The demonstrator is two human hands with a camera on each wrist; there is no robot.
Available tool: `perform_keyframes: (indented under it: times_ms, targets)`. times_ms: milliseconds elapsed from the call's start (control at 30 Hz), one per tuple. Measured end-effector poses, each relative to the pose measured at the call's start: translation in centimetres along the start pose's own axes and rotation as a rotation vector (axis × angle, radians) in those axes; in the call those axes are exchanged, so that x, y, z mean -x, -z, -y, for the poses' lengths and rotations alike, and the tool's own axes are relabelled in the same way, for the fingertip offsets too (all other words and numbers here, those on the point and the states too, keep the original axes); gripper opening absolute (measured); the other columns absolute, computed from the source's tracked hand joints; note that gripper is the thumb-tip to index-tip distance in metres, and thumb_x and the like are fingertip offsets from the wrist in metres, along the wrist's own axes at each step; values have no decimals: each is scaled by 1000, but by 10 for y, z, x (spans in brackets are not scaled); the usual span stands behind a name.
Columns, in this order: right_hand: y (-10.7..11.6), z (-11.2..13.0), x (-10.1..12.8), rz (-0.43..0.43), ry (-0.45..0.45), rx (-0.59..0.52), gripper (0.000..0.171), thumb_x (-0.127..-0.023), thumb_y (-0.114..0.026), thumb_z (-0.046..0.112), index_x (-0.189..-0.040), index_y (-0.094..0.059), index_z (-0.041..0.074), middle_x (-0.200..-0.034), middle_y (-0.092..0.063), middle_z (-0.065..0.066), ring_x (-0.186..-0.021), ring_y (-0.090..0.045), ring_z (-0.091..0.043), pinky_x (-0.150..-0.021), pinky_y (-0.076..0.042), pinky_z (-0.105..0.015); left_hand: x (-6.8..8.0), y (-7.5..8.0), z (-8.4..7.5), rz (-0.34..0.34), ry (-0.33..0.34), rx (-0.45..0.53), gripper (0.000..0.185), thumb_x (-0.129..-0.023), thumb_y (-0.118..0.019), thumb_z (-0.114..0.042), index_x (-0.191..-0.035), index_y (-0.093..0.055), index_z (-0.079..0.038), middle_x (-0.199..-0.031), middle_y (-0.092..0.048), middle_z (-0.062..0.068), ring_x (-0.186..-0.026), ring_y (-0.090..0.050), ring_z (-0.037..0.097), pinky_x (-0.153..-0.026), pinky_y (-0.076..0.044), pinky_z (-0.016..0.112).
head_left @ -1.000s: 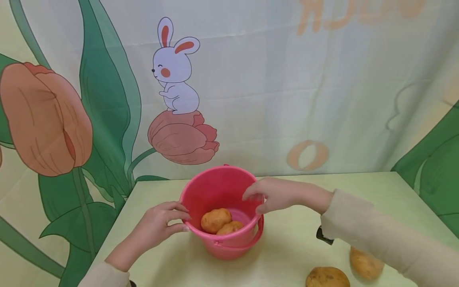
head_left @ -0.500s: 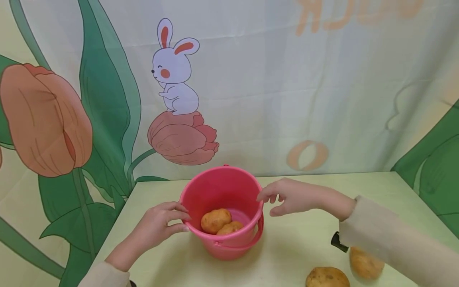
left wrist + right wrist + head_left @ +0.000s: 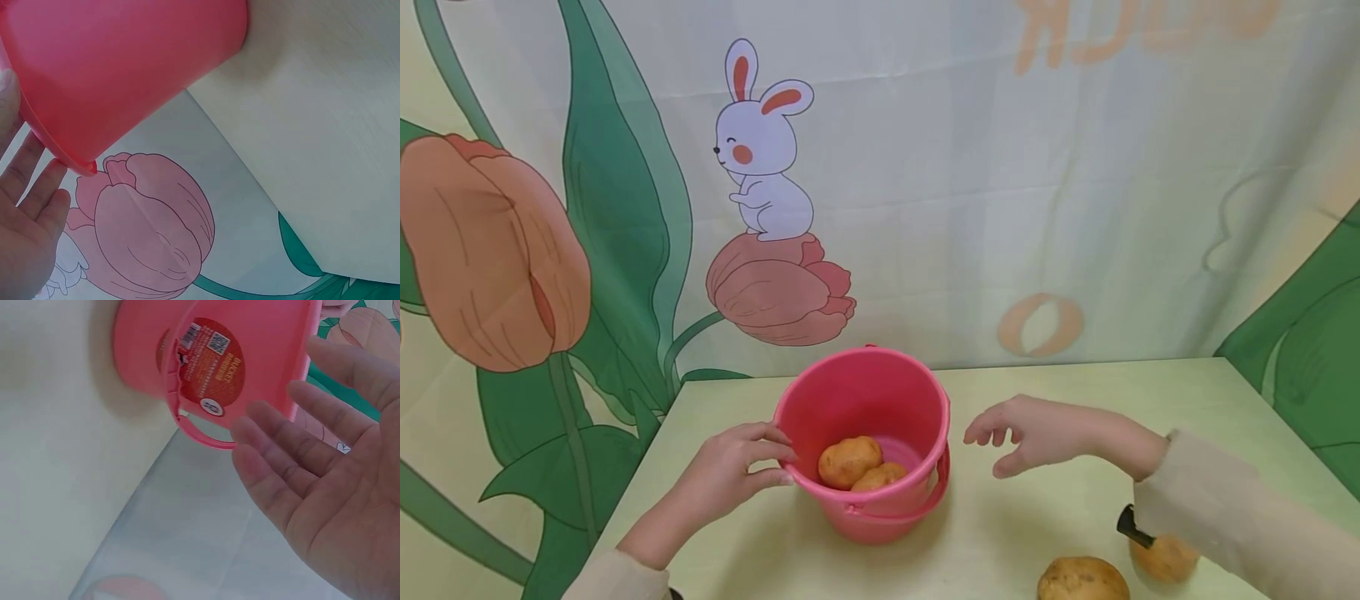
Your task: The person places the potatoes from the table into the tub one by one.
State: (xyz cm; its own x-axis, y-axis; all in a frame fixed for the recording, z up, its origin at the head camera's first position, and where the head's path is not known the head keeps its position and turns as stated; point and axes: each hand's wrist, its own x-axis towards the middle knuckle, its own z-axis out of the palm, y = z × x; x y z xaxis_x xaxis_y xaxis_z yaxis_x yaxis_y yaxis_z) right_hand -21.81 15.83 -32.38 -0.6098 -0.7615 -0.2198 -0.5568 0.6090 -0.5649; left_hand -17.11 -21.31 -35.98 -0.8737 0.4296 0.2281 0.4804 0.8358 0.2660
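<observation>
The left hand (image 3: 730,471) rests against the left side of the bucket (image 3: 865,408), its fingers (image 3: 767,477) lying nearly straight on the rim and wall; it steadies rather than clasps. The right hand (image 3: 1030,433) hangs just beside the right of the bucket, apart from it, palm empty and fingers spread and relaxed. The bucket stands upright on the table (image 3: 1075,392) between the two hands, its handle folded down at the near side. Inside it lie two potatoes (image 3: 850,461), touching each other. The right wrist view shows a round printed label (image 3: 209,365) on the wall facing that hand. Two more potatoes lie on the table under the right forearm: one (image 3: 1082,579) near, one (image 3: 1165,557) partly hidden by the sleeve (image 3: 1240,517).
</observation>
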Motion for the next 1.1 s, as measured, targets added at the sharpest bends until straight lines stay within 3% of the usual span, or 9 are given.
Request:
perform_keyframes:
  times_ms: [367, 633, 867, 1100]
  targets:
    - [-25, -25, 9, 63, -52, -82, 36, -74, -67, 18, -109, -58, 15, -101, -58, 9, -89, -51, -10, -76, -45, -30, 0, 0, 0, -8, -2, -5, 24, -67, -74, -27, -90, -70, -21, -97, -61, -7, -97, -56, 15, -74, -53, 29]
    - [-34, -33, 10, 81, -68, -100, 37, -73, -69, 18, -108, -59, 14, -104, -59, 6, -91, -51, -13, -75, -45, -30, 1, -1, 3, -57, -77, -17, 23, -67, -74, -29, -89, -70, -22, -96, -62, -8, -94, -57, 12, -74, -53, 29]
    - [-45, -43, 14, 80, -82, -62, 39, -72, -69, 16, -109, -58, 13, -111, -58, -1, -95, -52, -22, -77, -46, -31, 1, -1, 4, -67, -91, -14, 23, -67, -74, -29, -89, -70, -21, -96, -62, -8, -94, -57, 12, -75, -52, 29]
    - [-59, -55, 18, 79, -84, -38, 44, -71, -69, 15, -113, -55, 9, -111, -57, 1, -95, -53, -19, -80, -46, -31, 1, -1, 3, -68, -86, -19, 23, -67, -73, -30, -88, -70, -23, -96, -62, -8, -94, -57, 12, -75, -52, 29]
